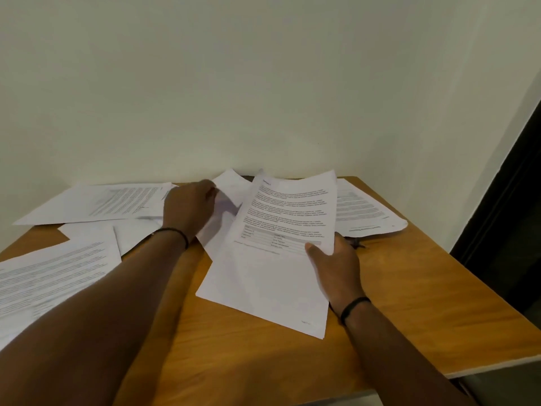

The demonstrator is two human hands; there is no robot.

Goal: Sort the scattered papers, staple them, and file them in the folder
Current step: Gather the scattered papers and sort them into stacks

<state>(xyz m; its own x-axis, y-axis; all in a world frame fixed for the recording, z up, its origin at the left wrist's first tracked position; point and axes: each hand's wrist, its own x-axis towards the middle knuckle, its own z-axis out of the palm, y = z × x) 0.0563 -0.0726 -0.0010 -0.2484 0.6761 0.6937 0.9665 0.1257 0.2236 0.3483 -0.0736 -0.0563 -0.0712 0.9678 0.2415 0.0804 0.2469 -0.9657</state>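
White printed papers lie scattered over a wooden table (409, 303). My right hand (333, 265) pinches the right edge of a printed sheet with a small table on it (278, 244), thumb on top, and the sheet is lifted and tilted. My left hand (188, 208) reaches to the back of the table and grips the edge of a blank-looking sheet (229, 183) there. More sheets lie at the back left (96, 203), the front left (52, 276) and the back right (363, 209). No stapler or folder shows.
The table stands against a pale wall (263, 83). A dark door frame (503, 215) runs down the right side. A small dark object (357, 244) peeks out from under the right papers, behind my right hand. Bare wood shows at the front and right.
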